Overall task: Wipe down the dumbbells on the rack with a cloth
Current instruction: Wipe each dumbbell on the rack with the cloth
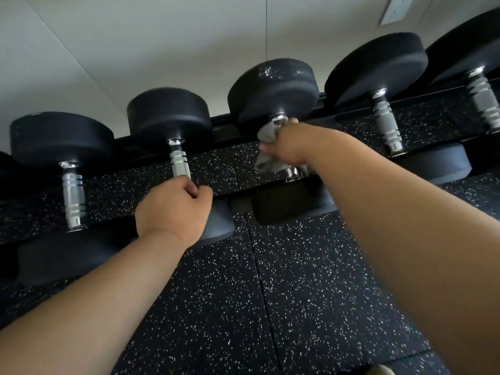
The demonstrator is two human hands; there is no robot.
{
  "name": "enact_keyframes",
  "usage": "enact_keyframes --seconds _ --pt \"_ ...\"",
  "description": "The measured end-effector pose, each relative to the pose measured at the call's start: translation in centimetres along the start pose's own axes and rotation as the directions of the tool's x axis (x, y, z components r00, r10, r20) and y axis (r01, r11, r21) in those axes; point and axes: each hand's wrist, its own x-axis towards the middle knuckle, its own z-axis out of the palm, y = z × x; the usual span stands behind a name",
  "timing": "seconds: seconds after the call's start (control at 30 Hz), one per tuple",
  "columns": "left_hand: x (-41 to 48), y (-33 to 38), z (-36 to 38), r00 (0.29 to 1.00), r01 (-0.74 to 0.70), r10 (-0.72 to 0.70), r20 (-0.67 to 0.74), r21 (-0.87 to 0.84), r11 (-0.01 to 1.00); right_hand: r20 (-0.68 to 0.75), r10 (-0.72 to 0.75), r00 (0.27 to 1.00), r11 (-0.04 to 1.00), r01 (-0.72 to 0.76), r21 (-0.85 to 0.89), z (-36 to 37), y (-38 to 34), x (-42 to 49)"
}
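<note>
On rack (224, 121) | dumbbells (167, 112): five | cloth (267, 131): one, round one handle (293, 171)

Five dumbbells (73, 196), perhaps a sixth at the left edge, one cloth (266, 132), two hands (173, 209)

Each dumbbell (167, 112) has matte black heads and a shiny silver handle (180, 163) banded with dark grooves. The head (273, 85) at upper centre shows pale white flecks. The cloth (266, 133) is grey. The floor (297, 280) is black, speckled white. The wall (135, 36) across the top is off-white, and the rack rail (224, 123) is black.
</note>
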Motion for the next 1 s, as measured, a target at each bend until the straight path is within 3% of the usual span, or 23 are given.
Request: enact_keyframes --seconds 0.1,0.17,0.3,0.43,0.57,0.63,0.77,0.9,0.93,1.0 --pt "-0.1 0.1 -0.1 1.000 -0.004 0.004 0.004 -0.011 1.000 0.166 -0.137 0.976 0.956 0.175 -0.237 0.4 0.7 -0.1" --pt "-0.2 0.0 0.0 1.000 -0.003 0.003 0.003 -0.009 1.000 0.256 -0.167 0.952 0.922 0.243 -0.302 0.2 0.7 0.3" --pt "0.0 -0.1 0.1 1.000 0.008 -0.008 -0.004 -0.009 1.000 0.081 -0.076 0.994 0.918 0.101 -0.383 -1.2 0.0 1.1" --pt "-0.1 -0.1 0.0 1.000 0.006 -0.006 -0.005 -0.009 1.000 0.003 -0.005 1.000 0.998 0.005 -0.055 -1.0 -0.4 1.1" --pt "-0.1 0.1 -0.1 1.000 0.012 -0.012 -0.015 -0.008 1.000 0.142 -0.008 0.990 0.967 -0.028 0.251 1.1 1.3 -0.7" --pt "-0.1 0.0 0.0 1.000 0.011 -0.011 -0.010 -0.006 1.000 0.202 -0.018 0.979 0.966 -0.035 0.255 1.1 2.2 -0.5" --pt "-0.1 0.0 -0.1 1.000 0.013 -0.013 -0.002 -0.010 1.000 0.097 0.005 0.995 0.933 -0.039 0.358 0.3 2.1 0.1" --pt "-0.1 -0.1 0.0 1.000 0.001 -0.002 -0.012 -0.012 1.000 -0.136 0.173 0.975 0.734 -0.036 0.679 1.6 1.7 1.2" --pt "-0.1 -0.1 0.1 1.000 0.004 -0.004 -0.017 -0.018 1.000 -0.154 0.172 0.973 0.707 -0.013 0.707 2.0 2.0 1.4" --pt "-0.2 -0.1 0.1 1.000 0.013 -0.013 -0.020 -0.027 1.000 -0.067 0.009 0.998 0.771 0.036 0.636 2.4 2.8 1.1"
